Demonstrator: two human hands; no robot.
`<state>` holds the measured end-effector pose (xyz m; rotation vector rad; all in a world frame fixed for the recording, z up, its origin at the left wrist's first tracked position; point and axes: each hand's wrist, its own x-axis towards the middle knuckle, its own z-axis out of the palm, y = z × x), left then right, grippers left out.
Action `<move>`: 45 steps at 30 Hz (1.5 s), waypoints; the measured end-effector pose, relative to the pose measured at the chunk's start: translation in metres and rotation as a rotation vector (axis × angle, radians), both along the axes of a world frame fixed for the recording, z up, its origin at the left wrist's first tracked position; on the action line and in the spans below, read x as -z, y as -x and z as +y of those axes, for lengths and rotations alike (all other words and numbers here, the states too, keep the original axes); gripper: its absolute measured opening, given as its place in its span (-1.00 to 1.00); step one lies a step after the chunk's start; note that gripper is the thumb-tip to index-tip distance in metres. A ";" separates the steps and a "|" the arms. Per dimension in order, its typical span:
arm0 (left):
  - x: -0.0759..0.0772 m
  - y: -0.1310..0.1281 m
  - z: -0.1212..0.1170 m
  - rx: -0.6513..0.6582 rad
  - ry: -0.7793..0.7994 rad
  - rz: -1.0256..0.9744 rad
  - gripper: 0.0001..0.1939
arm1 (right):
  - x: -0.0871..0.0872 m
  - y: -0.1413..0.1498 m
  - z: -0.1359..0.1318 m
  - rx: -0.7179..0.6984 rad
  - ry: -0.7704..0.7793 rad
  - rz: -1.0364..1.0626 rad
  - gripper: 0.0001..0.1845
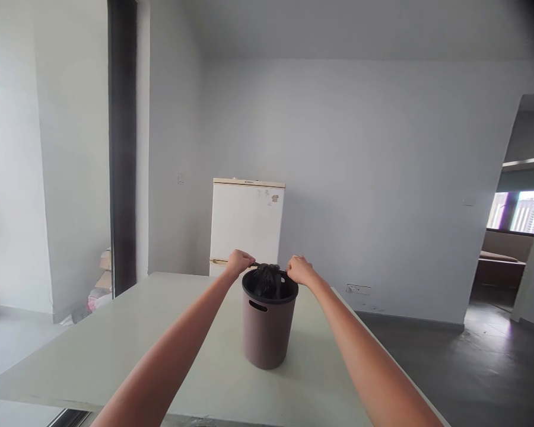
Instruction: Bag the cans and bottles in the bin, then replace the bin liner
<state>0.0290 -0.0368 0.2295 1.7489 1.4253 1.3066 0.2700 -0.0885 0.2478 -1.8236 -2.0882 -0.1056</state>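
A brown-grey trash can point(267, 338) with a dark rim and an oval handle slot stands upright on the pale table. Gathered black plastic, a garbage bag point(268, 281), bunches up at the can's mouth; how far down it reaches is hidden. My left hand point(239, 262) is closed on a dark strand of the bag, just above the rim's left side. On the other side, my right hand point(299, 270) pinches the bag near the rim, its fingers closed. Both arms stretch forward, one on each side of the can.
The pale table point(196, 356) spreads under the can, its right edge running along the dark floor. Behind its far edge stands a white refrigerator point(247, 219). Cardboard boxes point(104, 276) are piled by the dark door frame point(123, 148) at left.
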 end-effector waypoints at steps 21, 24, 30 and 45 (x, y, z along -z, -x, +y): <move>0.035 -0.008 -0.058 0.040 -0.416 -0.276 -0.36 | 0.010 0.055 0.002 -0.248 0.003 0.395 -0.81; 0.081 -0.001 -0.066 -0.044 -0.393 -0.256 -0.36 | -0.002 0.058 -0.005 -0.209 -0.156 0.553 -0.76; 0.162 -0.005 -0.071 -0.261 -0.380 -0.142 -0.47 | -0.043 0.046 0.010 -0.215 -0.686 0.940 -0.72; 0.230 -0.001 -0.053 -0.141 0.018 0.200 -0.65 | 0.017 -0.156 -0.039 0.249 -0.853 1.147 -0.83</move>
